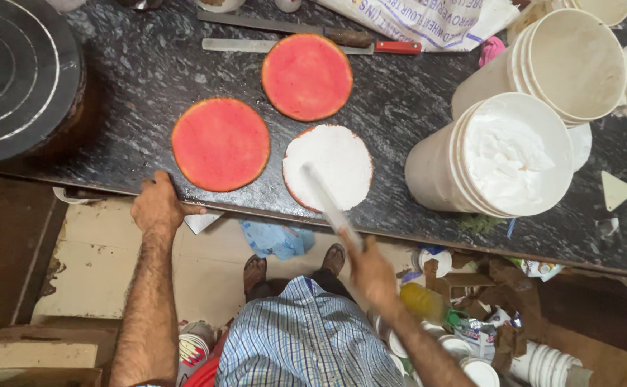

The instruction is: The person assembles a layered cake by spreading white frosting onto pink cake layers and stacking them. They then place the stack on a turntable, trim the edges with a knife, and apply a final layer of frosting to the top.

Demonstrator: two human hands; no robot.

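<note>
Head view: a person stands at the near edge of a dark, white-veined stone counter (pixel 148 72), working on round cake layers.
Right hand (pixel 371 271): fingers curled tight around the handle of a long flat spatula (pixel 325 199), whose cream-coated blade lies tilted over the cream-covered layer.
Left hand (pixel 157 206): rests on the counter's near edge, fingers hooked over the rim and hidden, thumb out to the side.
Cream-covered layer (pixel 331 165): flat disc at the near edge, spread white and smooth, brown crust at its rim.
Bare layers: one red, spongy disc (pixel 220 143) just left of it, another (pixel 307 77) behind, toward the far edge.
Tubs: a stack of white plastic tubs (pixel 500 154) at the right holds fluffy white cream; an empty stack (pixel 568 64) lies tipped behind it.
Far edge: two long knives (pixel 313 39) lie side by side.
Far left corner: a black ringed turntable (pixel 12 72).
</note>
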